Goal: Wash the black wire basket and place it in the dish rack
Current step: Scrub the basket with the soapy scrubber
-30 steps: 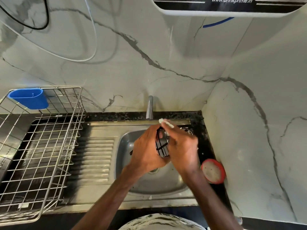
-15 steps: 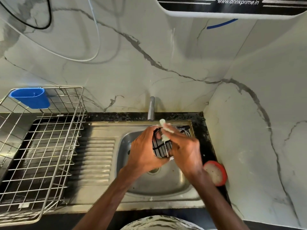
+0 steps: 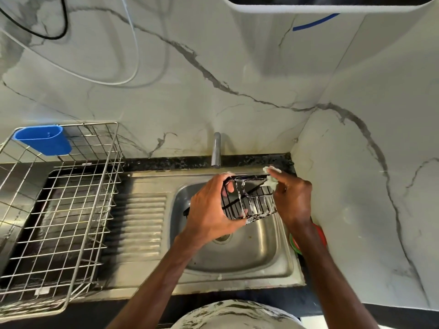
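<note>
Suds are clinging to the black wire basket (image 3: 259, 205) as a person is scrubbing it above the steel sink (image 3: 249, 260), just below the tap (image 3: 216, 148) standing at twelve o'clock of the bowl. The left hand (image 3: 209, 210) is gripping the basket's left end, fingers and thumb curled round its wires, while the right hand (image 3: 294, 198) is pinching a pale, soapy scrub pad (image 3: 270, 182) and pressing it against the basket's far-right corner, at about two o'clock. Trouble is looking easy to come by: the lathered wires are probably slippery, and with one hand alone holding it the basket could be twisting loose and dropping into the bowl. The pad could be snagging on the wire crossings, and any foam left unrinsed would be travelling into the rack. No water is showing at the tap, so rinsing is seemingly yet to come. Inside the bowl, a drain and a dark object are lying half hidden beneath the left wrist, the object too obscured to identify. At nine o'clock, beyond the ribbed drainboard (image 3: 140, 224), the dish rack (image 3: 93, 210) is standing on the worktop (image 3: 166, 160), carrying a blue plastic holder (image 3: 45, 140) at its far-left corner; what that holder is containing cannot be told. At four o'clock a red-and-green round dish (image 3: 320, 233) is peeking from behind the right forearm.
</note>
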A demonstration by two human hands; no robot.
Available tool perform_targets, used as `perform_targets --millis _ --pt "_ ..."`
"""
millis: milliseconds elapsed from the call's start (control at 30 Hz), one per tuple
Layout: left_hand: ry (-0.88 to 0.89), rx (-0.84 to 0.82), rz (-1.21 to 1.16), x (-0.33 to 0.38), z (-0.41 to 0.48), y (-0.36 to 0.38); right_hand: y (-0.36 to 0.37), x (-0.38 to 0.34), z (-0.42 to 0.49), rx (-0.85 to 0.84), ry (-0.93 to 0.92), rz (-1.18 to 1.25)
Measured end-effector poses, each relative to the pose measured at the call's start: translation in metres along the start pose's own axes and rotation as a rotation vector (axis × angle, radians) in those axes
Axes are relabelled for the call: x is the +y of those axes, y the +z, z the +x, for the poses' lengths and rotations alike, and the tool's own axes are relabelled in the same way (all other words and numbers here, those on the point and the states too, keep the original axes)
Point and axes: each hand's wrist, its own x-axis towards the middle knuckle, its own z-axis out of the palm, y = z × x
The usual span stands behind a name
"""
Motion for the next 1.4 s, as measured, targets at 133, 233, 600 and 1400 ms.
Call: perform_targets --millis 133,233,600,1400 --pt "-0.032 -0.019 0.006 -0.004 0.005 -0.002 -0.001 -0.020 -0.016 -0.033 -0.127 0.040" --pt "-0.024 -0.028 0.019 0.000 0.007 -0.001 0.009 -0.052 -0.028 -0.111 -0.346 0.112" --pt "-0.063 -0.034 0.098 -0.017 0.020 -0.012 0.014 -0.054 -0.044 -0.203 -0.450 0.120" --pt "-0.009 0.058 -0.335 -0.044 0.008 -0.025 0.012 -0.006 0.013 -0.107 0.044 0.279"
